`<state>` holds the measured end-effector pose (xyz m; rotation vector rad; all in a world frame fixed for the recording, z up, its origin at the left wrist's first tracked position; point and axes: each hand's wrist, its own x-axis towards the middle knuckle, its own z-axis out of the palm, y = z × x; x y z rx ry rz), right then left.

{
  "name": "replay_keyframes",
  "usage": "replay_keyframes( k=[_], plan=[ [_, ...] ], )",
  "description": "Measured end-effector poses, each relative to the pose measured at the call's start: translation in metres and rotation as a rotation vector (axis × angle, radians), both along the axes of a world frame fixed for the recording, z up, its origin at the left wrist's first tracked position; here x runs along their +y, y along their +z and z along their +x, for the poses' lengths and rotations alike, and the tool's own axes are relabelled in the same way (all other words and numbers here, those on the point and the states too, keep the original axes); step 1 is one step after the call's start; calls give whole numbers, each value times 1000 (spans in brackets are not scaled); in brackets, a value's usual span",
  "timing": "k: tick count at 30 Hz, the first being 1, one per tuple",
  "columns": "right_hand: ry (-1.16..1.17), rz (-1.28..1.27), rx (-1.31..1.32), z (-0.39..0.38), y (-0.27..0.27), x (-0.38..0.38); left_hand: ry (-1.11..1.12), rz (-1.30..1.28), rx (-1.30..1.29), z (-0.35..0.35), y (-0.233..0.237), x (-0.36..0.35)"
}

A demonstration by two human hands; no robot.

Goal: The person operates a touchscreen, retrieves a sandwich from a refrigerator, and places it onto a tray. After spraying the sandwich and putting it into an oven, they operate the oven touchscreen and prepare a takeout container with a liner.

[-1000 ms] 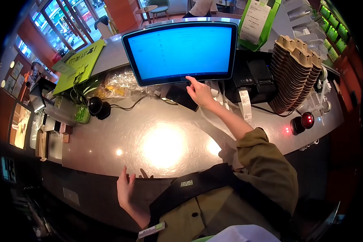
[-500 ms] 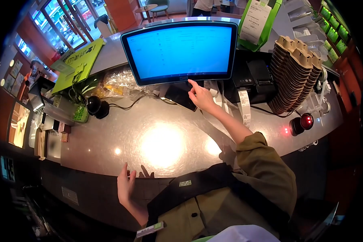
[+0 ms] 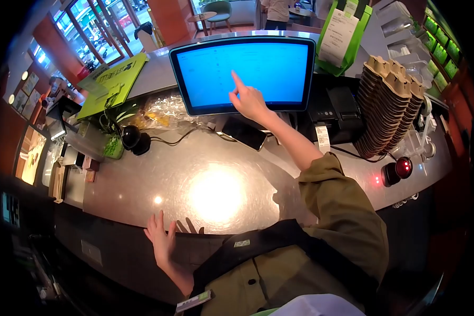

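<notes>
A wide touchscreen monitor (image 3: 200, 87) with a bright blue display stands at the back of the metal counter. My right hand (image 3: 252, 104) is raised in front of its lower middle, index finger stretched up over the display and the other fingers partly bent. Nothing is held in it. Below the monitor, a dark phone (image 3: 246, 135) lies on the counter near my right wrist. Over by the counter's front edge, my left hand (image 3: 161, 238) is empty, its fingers spread.
Right of the monitor are a black receipt printer (image 3: 334, 113) with paper hanging out, stacked cardboard cup carriers (image 3: 387, 108), a green bag (image 3: 345, 39) and a red-lit scanner (image 3: 403, 167). A green sign (image 3: 113, 81) and crinkled clear plastic (image 3: 166, 111) are at left.
My right hand has risen from the monitor's bottom edge to the middle of its display. The left hand's fingers have spread wider. The whole view has shifted slightly.
</notes>
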<state>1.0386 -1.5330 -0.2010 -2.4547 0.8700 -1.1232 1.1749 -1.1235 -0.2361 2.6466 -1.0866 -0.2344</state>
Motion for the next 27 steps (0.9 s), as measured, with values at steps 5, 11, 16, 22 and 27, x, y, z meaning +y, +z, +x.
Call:
replay_keyframes(
  k=[5,11,16,22,27],
  plan=[
    [-16,-92,12,25,20,-18,64,-36,28,-4,-3,14],
    [-80,-180,107,49,44,-22,-62,-176,229,-2,-20,29],
    [-97,-114,18,63,37,-8,-87,-210,204,-12,-21,23],
    [239,-53,-214,51,20,46,-591,-525,622,-99,22,-83],
    [-44,-53,-426,-55,13,24,-1232,-547,849,-226,-15,-123]
  ],
)
